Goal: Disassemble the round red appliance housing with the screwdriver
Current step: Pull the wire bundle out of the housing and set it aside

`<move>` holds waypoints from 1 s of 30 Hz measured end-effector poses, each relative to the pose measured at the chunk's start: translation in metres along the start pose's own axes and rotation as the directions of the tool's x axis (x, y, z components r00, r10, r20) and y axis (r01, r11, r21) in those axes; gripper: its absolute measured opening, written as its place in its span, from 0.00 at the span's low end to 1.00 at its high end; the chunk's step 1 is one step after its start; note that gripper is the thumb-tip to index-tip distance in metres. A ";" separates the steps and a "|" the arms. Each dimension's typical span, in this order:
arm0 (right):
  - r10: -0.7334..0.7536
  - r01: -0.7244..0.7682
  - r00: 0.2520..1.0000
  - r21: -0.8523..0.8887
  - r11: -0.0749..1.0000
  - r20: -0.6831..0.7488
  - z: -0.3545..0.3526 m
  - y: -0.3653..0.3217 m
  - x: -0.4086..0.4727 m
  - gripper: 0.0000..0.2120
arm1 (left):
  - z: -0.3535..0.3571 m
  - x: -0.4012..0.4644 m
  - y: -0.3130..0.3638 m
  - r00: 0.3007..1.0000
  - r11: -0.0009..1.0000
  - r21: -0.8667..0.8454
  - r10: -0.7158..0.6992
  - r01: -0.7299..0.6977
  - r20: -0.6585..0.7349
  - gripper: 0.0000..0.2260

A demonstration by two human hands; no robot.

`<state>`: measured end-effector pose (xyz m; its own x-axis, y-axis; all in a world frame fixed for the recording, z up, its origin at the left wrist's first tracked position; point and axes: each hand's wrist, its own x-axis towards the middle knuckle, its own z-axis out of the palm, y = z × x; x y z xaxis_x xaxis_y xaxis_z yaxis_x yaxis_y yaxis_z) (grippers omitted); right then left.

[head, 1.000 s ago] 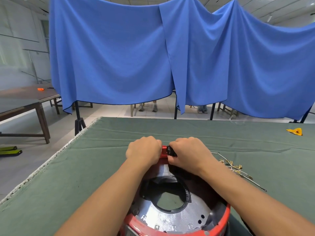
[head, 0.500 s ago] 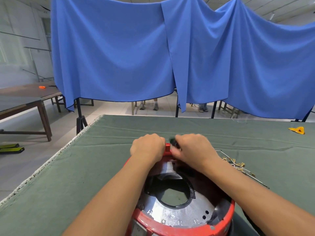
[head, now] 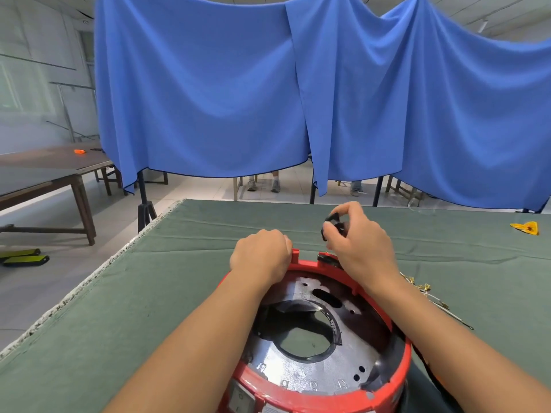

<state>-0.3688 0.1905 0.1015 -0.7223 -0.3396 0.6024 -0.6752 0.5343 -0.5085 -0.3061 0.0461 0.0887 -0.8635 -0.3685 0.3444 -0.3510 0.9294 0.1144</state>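
Right hand [head: 359, 242], centre right of frame: thumb and fingertips pinch a small black part [head: 333, 223], held above the far rim. Left hand [head: 261, 257], centre: fingers curled over the far rim of the round red housing [head: 396, 380], gripping it. Housing sits open side up at lower centre on the green table cloth [head: 149, 293], grey metal plate [head: 298, 374] inside. Loose wires with brass terminals [head: 423, 289] lie right of it; yellow object [head: 527, 228] at far right edge; blue curtain [head: 208, 99] across the top
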 end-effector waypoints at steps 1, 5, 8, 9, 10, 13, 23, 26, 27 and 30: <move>0.023 -0.023 1.000 0.054 0.998 0.009 -0.001 0.000 0.000 0.10 | 0.001 0.000 0.000 1.000 1.000 -0.009 0.001 -0.001 -0.007 0.12; 0.155 -0.148 0.988 0.260 0.954 -0.006 -0.006 -0.001 -0.003 0.17 | 0.004 0.001 -0.004 1.000 1.000 -0.020 0.000 0.000 -0.018 0.12; 0.322 -0.267 0.945 0.444 0.856 -0.053 -0.012 0.007 -0.004 0.18 | 0.006 0.002 -0.004 1.000 1.000 -0.023 0.000 -0.001 -0.030 0.12; 0.378 -0.312 0.925 0.481 0.819 -0.043 -0.014 0.012 -0.003 0.19 | 0.006 0.002 -0.004 1.000 1.000 -0.026 0.003 -0.003 -0.030 0.12; 0.428 -0.361 0.903 0.504 0.784 -0.020 -0.015 0.018 -0.003 0.18 | 0.006 0.002 -0.004 1.000 1.000 -0.030 0.004 -0.005 -0.029 0.12; 0.540 -0.481 0.840 0.513 0.710 0.040 -0.018 0.040 0.002 0.15 | 0.006 0.001 -0.004 1.000 1.000 -0.024 0.017 -0.018 -0.026 0.12; 0.575 -0.618 0.784 0.369 0.694 0.233 0.001 0.064 0.003 0.10 | 0.006 0.004 -0.005 0.998 0.999 -0.030 0.026 -0.028 -0.056 0.14; 0.551 -0.603 0.795 0.423 0.676 0.252 -0.003 0.062 0.003 0.04 | 0.005 0.003 -0.006 0.999 1.000 -0.029 0.003 -0.004 -0.044 0.14; 0.544 -0.594 0.800 0.456 0.662 0.252 -0.007 0.061 0.001 0.03 | 0.006 0.003 -0.007 0.999 0.999 -0.037 -0.011 0.009 -0.036 0.15; 0.506 -0.563 0.823 0.481 0.672 0.258 -0.026 0.053 -0.010 0.07 | 0.006 0.006 -0.007 0.999 0.997 -0.064 -0.049 0.048 -0.022 0.17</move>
<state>-0.3935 0.2425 0.0844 -0.9747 -0.2086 0.0802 -0.1184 0.1776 -0.9770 -0.3107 0.0373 0.0843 -0.8373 -0.4130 0.3583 -0.3676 0.9103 0.1902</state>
